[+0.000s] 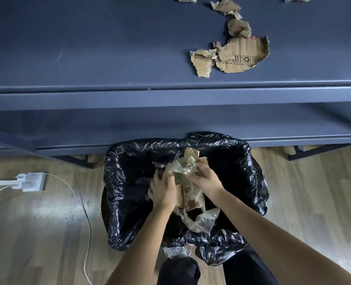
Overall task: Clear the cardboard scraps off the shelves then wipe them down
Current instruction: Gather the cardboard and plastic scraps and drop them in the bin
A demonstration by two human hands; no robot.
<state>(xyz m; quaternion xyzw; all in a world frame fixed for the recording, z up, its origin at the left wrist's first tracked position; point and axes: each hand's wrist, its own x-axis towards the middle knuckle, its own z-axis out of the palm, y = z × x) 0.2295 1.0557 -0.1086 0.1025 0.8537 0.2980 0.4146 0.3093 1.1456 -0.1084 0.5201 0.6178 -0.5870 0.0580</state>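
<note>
Head view, looking down: both hands meet in the lower middle of the frame, above a bin (117,182) lined with a black bag. The left hand (163,190) and the right hand (206,179) each have fingers curled round a bundle (188,167) of torn cardboard and crumpled clear plastic film, gripping it from either side over the bin's mouth. Just below the hands more clear film (203,221) shows inside the bin; whether it hangs from the bundle or lies in the bag I cannot tell.

The top shelf (88,48), dark blue, fills the upper part of the frame. In its upper right lie cardboard scraps: a large printed scrap (244,56) with symbols and numbers, a small scrap (203,62) touching its left side, a crumpled scrap (239,28) just above it, and another torn scrap (225,6) near the top edge. Two more bits are cut off by the top edge.

A lower shelf (170,122) runs across the middle, and the bin stands against its front edge. On the wooden floor (36,233) at the left lies a white power strip (29,181), with a white cable (82,202) curving down toward the bottom edge. Dark trouser legs (178,270) show at the bottom.
</note>
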